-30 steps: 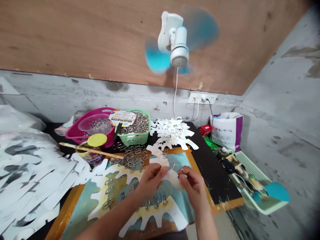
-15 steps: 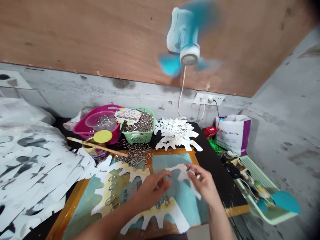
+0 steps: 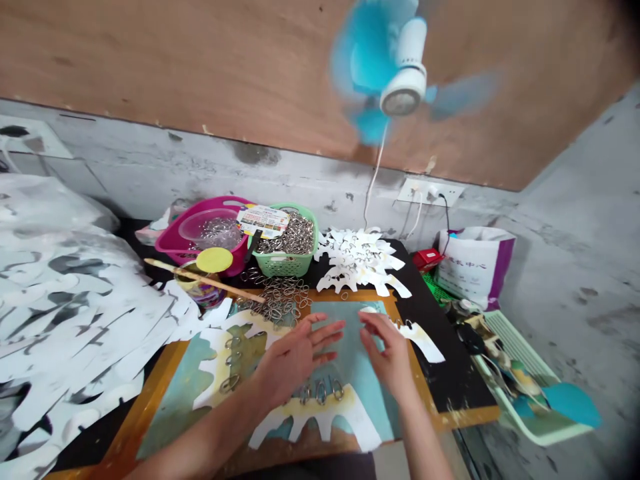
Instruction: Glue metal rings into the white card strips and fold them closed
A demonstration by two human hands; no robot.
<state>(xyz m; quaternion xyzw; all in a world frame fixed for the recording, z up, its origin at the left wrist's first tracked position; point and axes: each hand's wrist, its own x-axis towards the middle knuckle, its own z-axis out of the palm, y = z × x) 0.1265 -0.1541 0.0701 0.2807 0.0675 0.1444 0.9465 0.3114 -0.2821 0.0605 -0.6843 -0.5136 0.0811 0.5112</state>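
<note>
My left hand (image 3: pixel 300 350) is over the middle of the blue board (image 3: pixel 175 407), fingers spread, holding nothing. To its right, my right hand (image 3: pixel 385 350) has its thumb and fingers apart with nothing visible between them. Just beyond the right hand, a white cut piece (image 3: pixel 425 341) lies at the board's right edge, partly hidden by that hand. Below my hands rests a toothed white piece (image 3: pixel 325 417) with metal rings (image 3: pixel 321 391) along its yellowish edge. Another such piece (image 3: pixel 210 373) curves along the left side of the board.
Loose rings (image 3: pixel 285 297) lie before a green basket of rings (image 3: pixel 287 263) and a pink basket (image 3: pixel 173 240). Finished-looking white pieces (image 3: pixel 357 257) are piled behind. A large white heap (image 3: pixel 75 320) fills the left. A fan (image 3: pixel 405 87) spins above; a tray (image 3: pixel 545 433) stands right.
The white piece my right hand held now lies at the board's right edge, and that hand has opened. My left hand's fingers have spread. The view has shifted slightly.
</note>
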